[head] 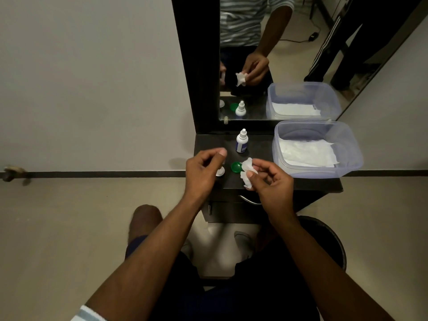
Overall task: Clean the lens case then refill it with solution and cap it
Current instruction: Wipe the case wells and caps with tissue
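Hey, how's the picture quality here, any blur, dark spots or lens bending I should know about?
Head view: dim overall, the black shelf and lower frame nearly lost in shadow; the left hand is slightly motion-blurred, the right hand pinching the tissue a bit sharper; wide-angle bending curves the floor line and mirror frame; the white tissue and solution bottle stay readable, no strong glare.

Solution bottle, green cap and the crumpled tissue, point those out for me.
solution bottle (241,144): head view, on its white body above the blue label.
green cap (236,167): head view, on its open inside.
crumpled tissue (247,166): head view, on its upper bunched part.
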